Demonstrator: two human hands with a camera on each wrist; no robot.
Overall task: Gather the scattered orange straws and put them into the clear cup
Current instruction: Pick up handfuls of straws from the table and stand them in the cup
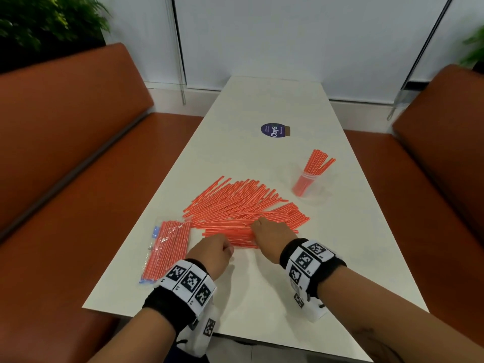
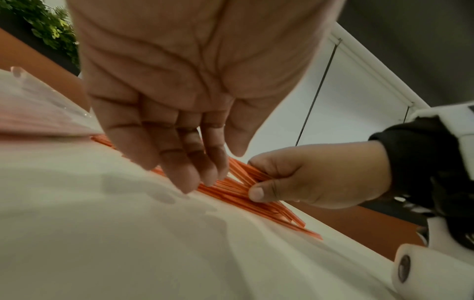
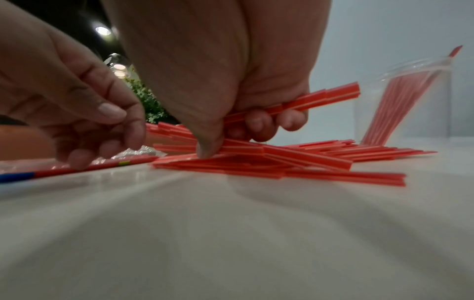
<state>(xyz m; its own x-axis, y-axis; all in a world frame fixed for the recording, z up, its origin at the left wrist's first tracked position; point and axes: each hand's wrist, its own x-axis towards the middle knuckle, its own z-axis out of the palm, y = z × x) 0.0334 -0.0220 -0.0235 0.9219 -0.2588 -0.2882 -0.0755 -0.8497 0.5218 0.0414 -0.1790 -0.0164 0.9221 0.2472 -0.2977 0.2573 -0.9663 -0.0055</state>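
A wide pile of orange straws point(image 1: 241, 208) lies on the white table point(image 1: 262, 289). My right hand point(image 1: 269, 231) reaches into the pile's near edge, its fingers point(image 3: 259, 123) curled round a small bunch of straws point(image 3: 330, 97) lifted just off the heap. My left hand point(image 1: 217, 251) is beside it to the left; its fingers point(image 2: 187, 172) point down fairly straight, tips at the near ends of the straws, holding nothing. The clear cup point(image 1: 306, 183) stands upright to the far right of the pile, with several straws leaning in it.
A clear plastic packet of more orange straws point(image 1: 167, 247) lies left of my left hand, near the table's left edge. A round purple sticker point(image 1: 273, 130) is on the table farther back. Orange benches point(image 1: 78, 158) flank both sides.
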